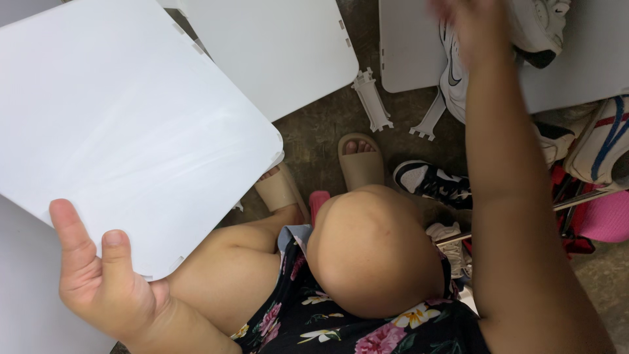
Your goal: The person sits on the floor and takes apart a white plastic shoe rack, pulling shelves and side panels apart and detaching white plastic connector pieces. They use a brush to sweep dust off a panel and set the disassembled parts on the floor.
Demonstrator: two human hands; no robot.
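White plastic panel (124,131), large, flat, with rounded corners and small notches along the edges: gripped at the lower edge by the left hand (105,288), thumb and one finger laid over the near face, remaining fingers hidden behind. Held tilted above the left knee, filling the upper left of the view. Right hand (468,23): raised to the top edge of the view, blurred, over a white sneaker (458,72) with a dark mark on its side; open or closed cannot be told, nor whether it touches the shoe. Second white panel (275,46): lying flat on the floor just beyond the held one, partly overlapped by it. Third white panel (406,46): flat at the upper right, under the white sneaker. Two small white plastic connector pieces (372,98) on the dark floor between the second and third panels. Beige slides (360,164) on both feet, below the connectors. Black-and-white sneaker (432,182) just right of the slides. Further shoes piled at the right edge, with a pink item (606,219) beside them. Black floral garment (341,321) across the lap at the bottom.
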